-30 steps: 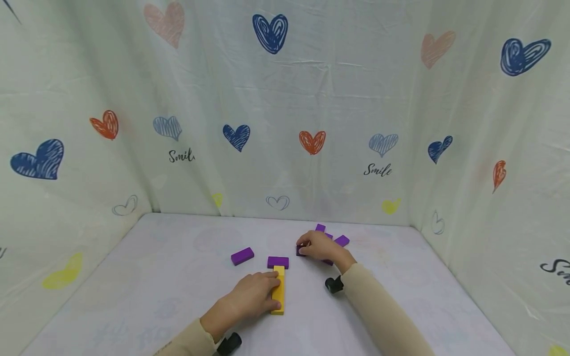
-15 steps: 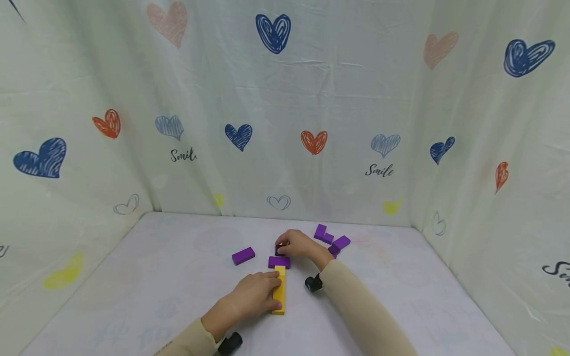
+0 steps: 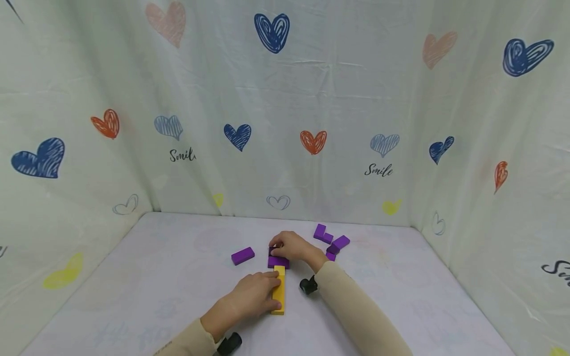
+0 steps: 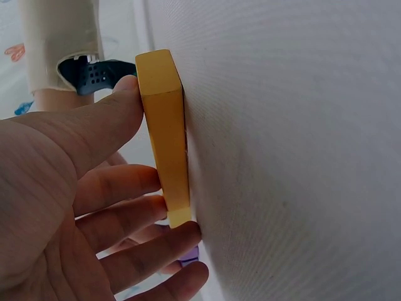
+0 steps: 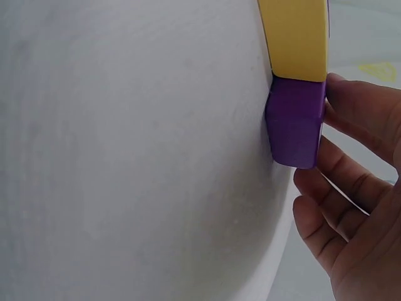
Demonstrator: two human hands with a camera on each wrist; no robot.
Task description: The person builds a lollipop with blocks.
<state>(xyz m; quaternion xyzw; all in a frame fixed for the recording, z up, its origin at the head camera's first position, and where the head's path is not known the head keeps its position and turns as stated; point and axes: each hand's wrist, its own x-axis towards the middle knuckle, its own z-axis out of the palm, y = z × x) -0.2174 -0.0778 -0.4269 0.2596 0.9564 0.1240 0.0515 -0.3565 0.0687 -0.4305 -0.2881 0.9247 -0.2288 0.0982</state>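
In the head view a long yellow block [image 3: 278,291], lighter at its far end, lies on the white table. My left hand [image 3: 251,295] rests on it, thumb by the near end and fingers along one side, as the left wrist view also shows. Across the far end lies a purple block [image 3: 278,263], touching the yellow one. Just behind that, my right hand [image 3: 291,247] pinches another purple block [image 3: 271,251], mostly hidden by its fingers. In the right wrist view, the thumb and fingers [image 5: 360,103] are close to the purple block [image 5: 294,125] beside the yellow one.
A single purple block [image 3: 242,255] lies left of the hands. Several more purple blocks [image 3: 339,243] lie in a loose group to the right. A curtain [image 3: 285,99] printed with hearts stands behind and around the white table [image 3: 178,247].
My right hand has carried a purple block leftward from near the loose group to behind the crosswise purple block, then slightly farther left. My left hand has stayed on the yellow block.
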